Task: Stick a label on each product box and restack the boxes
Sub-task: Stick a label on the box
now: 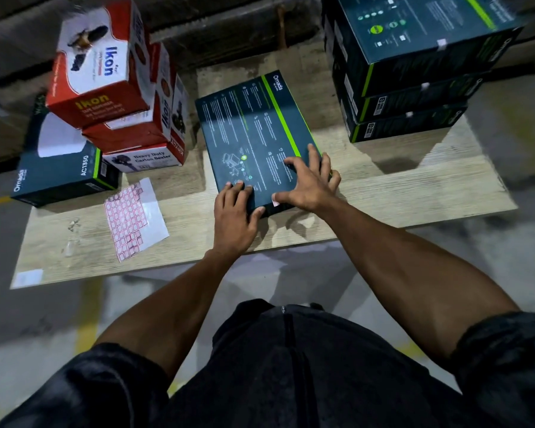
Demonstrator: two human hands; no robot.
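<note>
A flat dark Omada box (254, 131) with a green stripe lies in the middle of the wooden board (383, 193). My left hand (233, 216) grips its near left corner, fingers on top and thumb at the front edge. My right hand (309, 180) is spread on the near right part of its top, the thumb pressing a small pale label (275, 202) at the front edge. A sheet of red-bordered labels (135, 217) lies on the board to the left.
A stack of three dark Omada boxes (414, 88) stands at the back right, small pale labels on their sides. At the back left stand red-and-white Ikon boxes (102, 69), a carton sealer box (145, 159) and a small Omada AC1350 box (62, 174). Grey floor surrounds the board.
</note>
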